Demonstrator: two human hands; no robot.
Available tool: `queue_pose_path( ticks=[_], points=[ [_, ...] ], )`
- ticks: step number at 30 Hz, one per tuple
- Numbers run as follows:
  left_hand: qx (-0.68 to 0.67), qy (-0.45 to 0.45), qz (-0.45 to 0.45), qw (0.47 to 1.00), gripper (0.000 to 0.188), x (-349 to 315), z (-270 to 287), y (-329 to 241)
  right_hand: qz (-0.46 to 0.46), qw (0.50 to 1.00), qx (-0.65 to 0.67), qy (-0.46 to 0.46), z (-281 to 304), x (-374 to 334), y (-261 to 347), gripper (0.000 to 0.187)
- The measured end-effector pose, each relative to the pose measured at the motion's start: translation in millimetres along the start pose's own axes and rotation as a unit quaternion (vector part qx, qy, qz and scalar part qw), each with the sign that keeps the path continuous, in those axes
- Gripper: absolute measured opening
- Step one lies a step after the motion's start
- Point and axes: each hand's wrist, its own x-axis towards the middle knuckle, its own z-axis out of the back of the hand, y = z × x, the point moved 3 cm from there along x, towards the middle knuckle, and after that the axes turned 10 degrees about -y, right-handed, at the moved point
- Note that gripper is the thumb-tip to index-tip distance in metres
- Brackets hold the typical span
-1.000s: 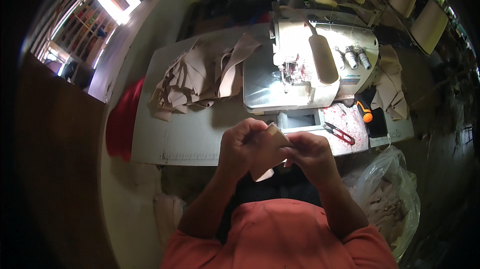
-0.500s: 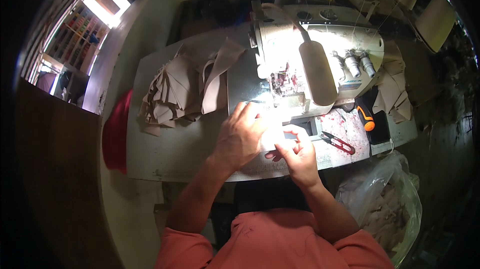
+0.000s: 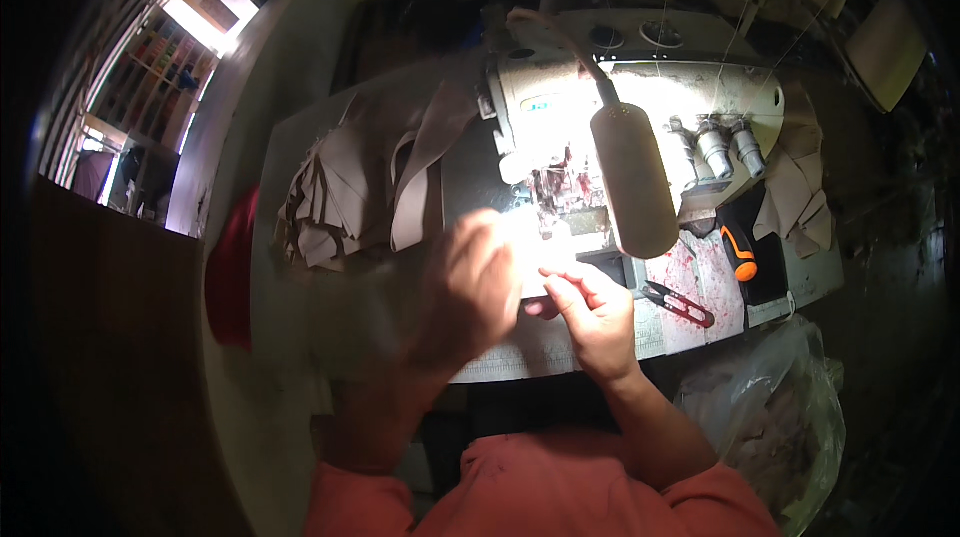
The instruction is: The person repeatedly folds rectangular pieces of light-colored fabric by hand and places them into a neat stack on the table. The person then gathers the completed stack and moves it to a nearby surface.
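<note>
A sewing machine [image 3: 640,87] with several thread lines stands before me, its needle area [image 3: 560,192] glaring under a lamp [image 3: 632,182]. A pale piece of fabric [image 3: 532,267], washed out by the light, lies between my hands at the front of the needle area. My right hand [image 3: 600,322] is closed on its edge, thumb against fingers. My left hand [image 3: 468,287] is at the fabric's left side, smeared by motion, so its grip cannot be made out.
Stacked beige fabric pieces [image 3: 345,182] lie on the table's left, and more pieces [image 3: 795,192] at the right. Red-handled thread snips [image 3: 682,305] and an orange-and-black tool [image 3: 740,252] lie right of my hands. A clear plastic bag of scraps [image 3: 775,417] hangs below the table edge.
My left hand has shifted slightly and is now blurred, its fingers drawn in more. My right thumb and fingers have come closer together. The whole view has tilted a little.
</note>
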Motion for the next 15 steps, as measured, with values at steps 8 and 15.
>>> queue_pose_path(
  ticks=[8,15],
  points=[
    [-0.041,0.141,0.127,0.981,0.025,1,-15,43,0.028,1.0,0.011,0.0,10,-7,0,0.018],
    [0.069,0.03,-0.091,0.993,0.02,36,-31,85,0.01,0.995,-0.089,-0.035,46,-35,-28,0.016]
  ],
)
